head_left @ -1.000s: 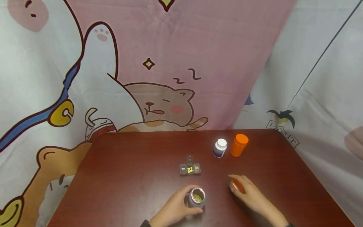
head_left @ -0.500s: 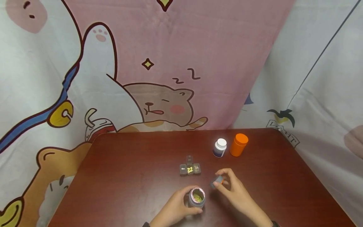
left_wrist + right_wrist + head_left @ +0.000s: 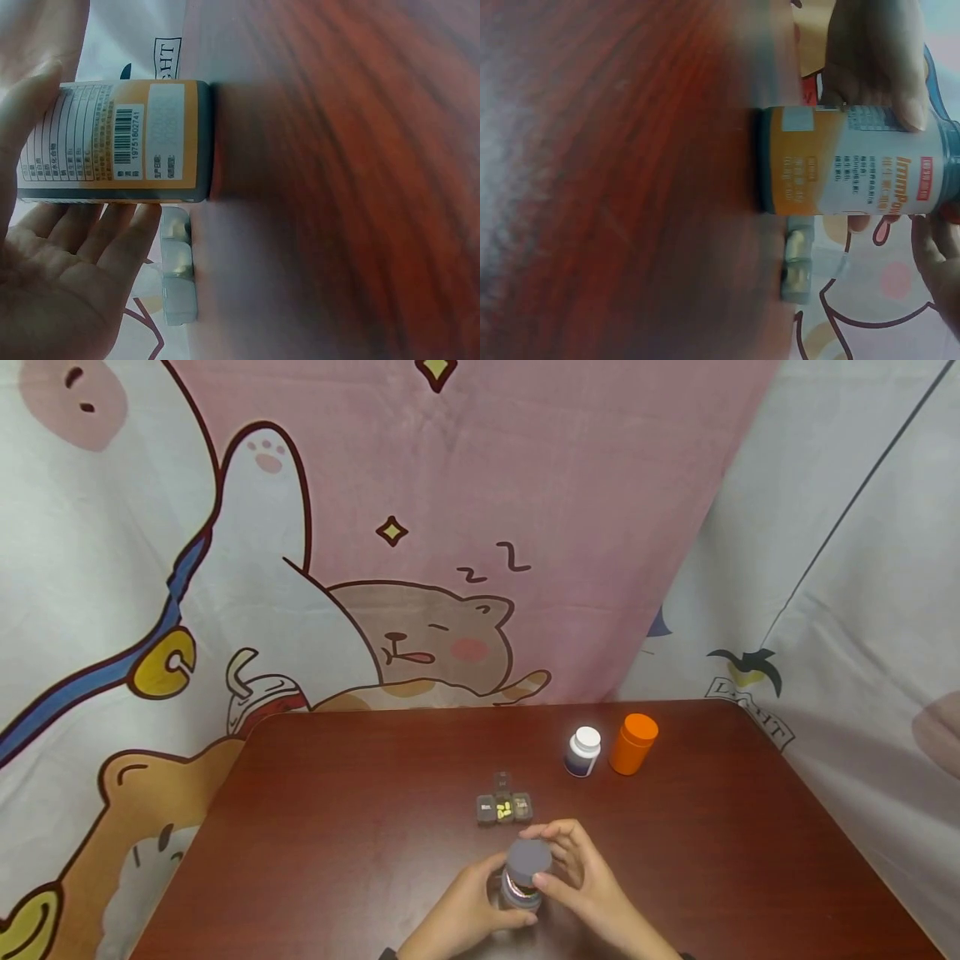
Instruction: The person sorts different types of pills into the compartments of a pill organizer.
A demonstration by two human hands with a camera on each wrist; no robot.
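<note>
My left hand (image 3: 471, 900) grips a grey pill bottle (image 3: 519, 896) that stands upright near the front of the table. Its orange-and-white label (image 3: 142, 135) with a barcode shows in the left wrist view. Over the bottle's mouth, my right hand (image 3: 585, 878) pinches a round grey cap (image 3: 529, 857) between thumb and fingers. The cap sits tilted, with a strip of the foil-edged rim showing under its front. Just beyond the bottle lies a small pill organizer (image 3: 486, 810), one lid raised and yellow pills (image 3: 504, 811) in its middle compartment.
A white bottle (image 3: 582, 752) with a dark label stands at the back right, beside a taller orange bottle (image 3: 633, 744). The dark red wooden table (image 3: 337, 827) ends at a cartoon-printed cloth (image 3: 585, 527) behind it.
My right hand has moved left with the cap, from the right of the table to over the bottle's mouth, turning the cap top side up. My left hand has stayed on the bottle.
</note>
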